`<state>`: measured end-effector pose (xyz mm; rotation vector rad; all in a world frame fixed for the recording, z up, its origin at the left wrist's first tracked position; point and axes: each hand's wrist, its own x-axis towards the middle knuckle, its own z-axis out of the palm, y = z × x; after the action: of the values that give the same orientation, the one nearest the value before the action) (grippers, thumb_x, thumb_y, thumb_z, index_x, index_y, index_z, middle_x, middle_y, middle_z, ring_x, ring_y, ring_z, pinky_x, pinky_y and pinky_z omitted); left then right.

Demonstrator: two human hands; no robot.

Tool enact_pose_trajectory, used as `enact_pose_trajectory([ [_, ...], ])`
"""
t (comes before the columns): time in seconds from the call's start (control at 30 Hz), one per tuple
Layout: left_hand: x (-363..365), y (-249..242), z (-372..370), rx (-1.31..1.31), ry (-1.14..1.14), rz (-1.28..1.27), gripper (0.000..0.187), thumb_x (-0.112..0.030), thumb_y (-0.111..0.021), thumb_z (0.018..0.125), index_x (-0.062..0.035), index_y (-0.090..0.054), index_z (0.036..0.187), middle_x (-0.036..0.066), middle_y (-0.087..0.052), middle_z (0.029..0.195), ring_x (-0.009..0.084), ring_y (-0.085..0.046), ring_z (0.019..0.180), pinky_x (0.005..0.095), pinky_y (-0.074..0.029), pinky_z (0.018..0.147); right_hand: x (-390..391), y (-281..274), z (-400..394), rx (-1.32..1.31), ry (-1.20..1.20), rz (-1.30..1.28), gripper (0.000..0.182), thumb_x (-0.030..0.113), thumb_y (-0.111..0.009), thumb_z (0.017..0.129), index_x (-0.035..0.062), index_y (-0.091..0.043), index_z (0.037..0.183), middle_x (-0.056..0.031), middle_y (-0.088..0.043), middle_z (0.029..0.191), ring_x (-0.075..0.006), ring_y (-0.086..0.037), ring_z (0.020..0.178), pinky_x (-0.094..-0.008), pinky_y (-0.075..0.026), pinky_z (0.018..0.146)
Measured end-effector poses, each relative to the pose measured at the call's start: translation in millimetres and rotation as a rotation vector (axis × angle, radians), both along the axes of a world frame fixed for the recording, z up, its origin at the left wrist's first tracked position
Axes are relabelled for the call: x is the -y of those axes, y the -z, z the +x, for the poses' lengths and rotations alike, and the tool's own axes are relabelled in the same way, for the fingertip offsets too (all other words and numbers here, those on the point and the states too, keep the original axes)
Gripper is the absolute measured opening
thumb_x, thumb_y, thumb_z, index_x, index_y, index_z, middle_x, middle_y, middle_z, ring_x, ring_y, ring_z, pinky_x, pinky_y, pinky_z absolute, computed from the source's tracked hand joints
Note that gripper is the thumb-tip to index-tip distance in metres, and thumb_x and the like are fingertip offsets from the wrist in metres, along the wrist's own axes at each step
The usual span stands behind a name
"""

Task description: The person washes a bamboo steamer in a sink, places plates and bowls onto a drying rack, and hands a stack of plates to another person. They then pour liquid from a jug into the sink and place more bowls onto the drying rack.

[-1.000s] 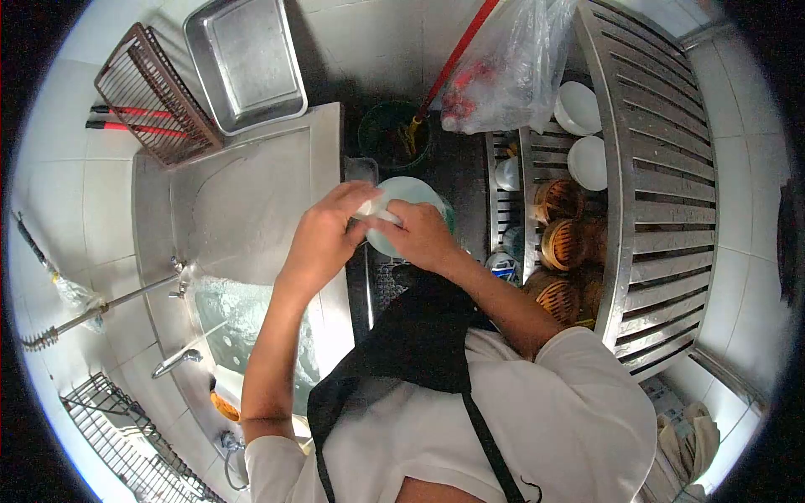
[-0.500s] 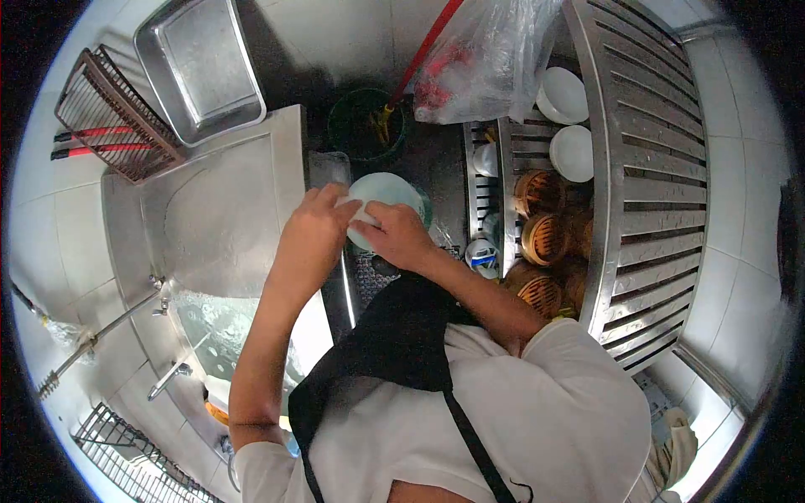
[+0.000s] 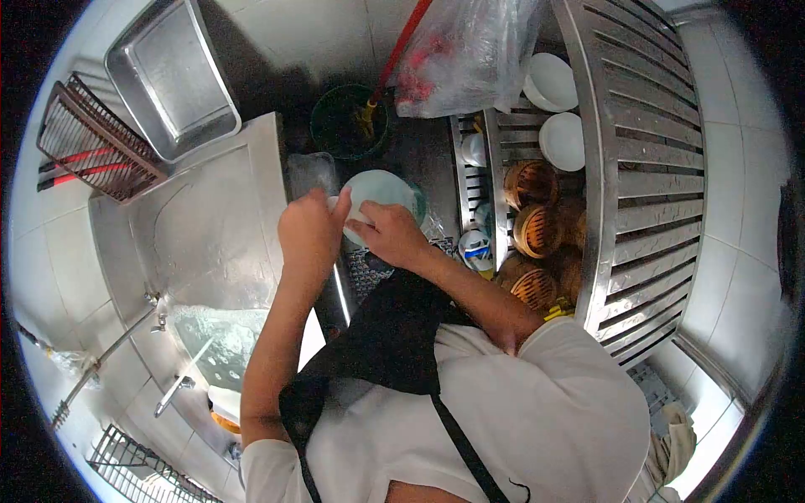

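Over a dark gap beside the sink, both my hands meet at the near left side of a pale, round dish (image 3: 379, 186). My left hand (image 3: 312, 230) is closed at its left edge, thumb pointing up. On the near side, my right hand (image 3: 390, 233) has bent fingers and its thumb against the dish. A small whitish patch shows between the hands; I cannot make out whether it belongs to the dish. A teal rim (image 3: 421, 204) peeks out on the dish's right. A clear plastic container (image 3: 310, 172) lies just beyond my left hand.
On the left stands a steel sink (image 3: 210, 218) with soapy water (image 3: 220, 339) and a tap (image 3: 172, 396). A metal tray (image 3: 176, 84) leans behind it. A green bin (image 3: 348, 126) stands ahead. The slatted rack (image 3: 646, 168) on the right holds white bowls (image 3: 560, 141) and bamboo steamers (image 3: 537, 230).
The view has shifted slightly, moving the surroundings left. My left thumb now points up more, and the hands have drawn slightly apart at the dish's edge.
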<state>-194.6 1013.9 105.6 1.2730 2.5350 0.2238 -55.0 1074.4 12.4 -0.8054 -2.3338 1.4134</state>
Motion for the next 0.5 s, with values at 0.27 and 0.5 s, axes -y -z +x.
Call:
enact_pose_trajectory([
  [0.27, -0.8, -14.1, -3.5, 0.019, 0.214, 0.021, 0.043, -0.044, -0.063, 0.096, -0.003, -0.073, 0.086, 0.023, -0.069, 0.079, 0.0408, -0.069, 0.073, 0.0495, -0.055, 0.069, -4.5, -7.7, 1.3, -0.025, 0.02, -0.059, 0.035, 0.036, -0.066, 0.094, 0.002, -0.063, 0.085, -0.0255, -0.068, 0.078, -0.0466, -0.067, 0.076, -0.056, -0.052, 0.07],
  [0.5, 12.2, 2.3, -9.1, 0.162, 0.174, 0.198, 0.031, -0.032, -0.075, 0.087, -0.0023, -0.069, 0.095, 0.021, -0.068, 0.084, 0.0401, -0.068, 0.073, 0.0485, -0.054, 0.068, -4.1, -6.8, 1.2, 0.101, -0.018, -0.016, 0.035, 0.036, -0.066, 0.094, 0.0025, -0.064, 0.086, -0.0258, -0.068, 0.08, -0.0463, -0.067, 0.077, -0.056, -0.052, 0.07],
])
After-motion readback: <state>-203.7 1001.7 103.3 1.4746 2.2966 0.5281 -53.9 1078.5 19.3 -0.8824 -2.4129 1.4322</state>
